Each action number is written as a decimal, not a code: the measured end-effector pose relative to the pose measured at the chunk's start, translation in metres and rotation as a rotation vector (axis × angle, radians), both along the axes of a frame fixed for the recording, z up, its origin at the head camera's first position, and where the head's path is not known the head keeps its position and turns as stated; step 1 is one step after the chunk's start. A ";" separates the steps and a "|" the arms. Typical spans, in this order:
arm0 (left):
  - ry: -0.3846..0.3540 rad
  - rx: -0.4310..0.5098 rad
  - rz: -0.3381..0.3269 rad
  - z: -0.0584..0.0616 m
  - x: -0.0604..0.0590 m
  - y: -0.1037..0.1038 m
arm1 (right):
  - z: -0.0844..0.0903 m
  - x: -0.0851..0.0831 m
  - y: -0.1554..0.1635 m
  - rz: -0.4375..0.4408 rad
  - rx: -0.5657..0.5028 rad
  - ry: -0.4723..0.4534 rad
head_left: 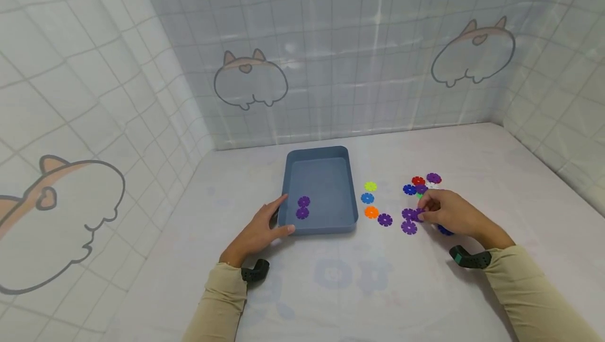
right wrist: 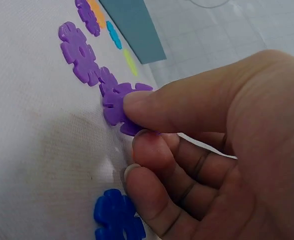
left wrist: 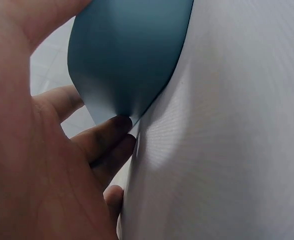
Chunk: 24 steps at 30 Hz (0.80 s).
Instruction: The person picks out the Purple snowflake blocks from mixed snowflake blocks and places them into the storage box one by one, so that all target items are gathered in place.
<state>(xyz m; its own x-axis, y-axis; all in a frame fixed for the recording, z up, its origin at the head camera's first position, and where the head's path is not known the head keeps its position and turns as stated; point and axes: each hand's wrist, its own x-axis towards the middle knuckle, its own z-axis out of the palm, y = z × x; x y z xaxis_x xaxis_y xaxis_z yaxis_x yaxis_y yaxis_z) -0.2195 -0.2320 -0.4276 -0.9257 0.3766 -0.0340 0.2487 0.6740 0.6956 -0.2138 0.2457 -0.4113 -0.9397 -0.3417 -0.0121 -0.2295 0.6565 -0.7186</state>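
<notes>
— Right hand (right wrist: 222, 150) is pinching a purple flower-shaped plastic disc (right wrist: 118, 106) right of the shallow blue plastic tray (head_left: 352, 195). Risk?

— Slipping from that thin-edge pinch, probably. Left hand (head_left: 259, 232) is lying spread, fingers steadying the tray's near-left corner.

A white cloth-covered table (head_left: 359, 289) lies below tiled walls (head_left: 331, 42) printed with cartoon corgi rumps (head_left: 250, 80), and yellow (head_left: 371, 186), blue (head_left: 367, 198) and orange (head_left: 371, 212) flower discs sit mid-table.
</notes>
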 end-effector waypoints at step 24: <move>0.000 0.015 0.000 0.004 0.003 0.001 | -0.001 -0.001 -0.005 -0.132 -0.184 -0.048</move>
